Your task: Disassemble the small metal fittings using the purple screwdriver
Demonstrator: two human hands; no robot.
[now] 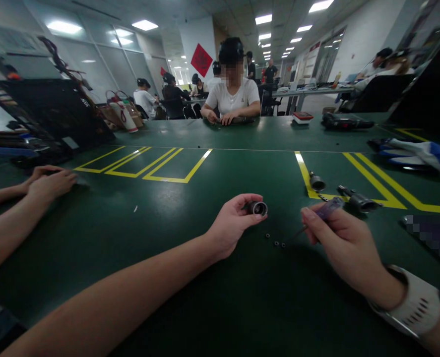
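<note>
L hand (231,223), arm reaching in from near L, has thumb & fingers closed round a metal cup (257,208) mid-table, open end facing near side. R hand (344,243), wrist bent in from near R, pinches a screwdriver (329,208), shaft slanting L/down. Seemingly partway: 3 small rings (277,243) loose btwn hands, 2 metal pcs (361,202) separate, farther R.

I see a smooth, glossy dark-green tabletop (130,263) and a shiny grey metal cylindrical housing (257,208).
</note>
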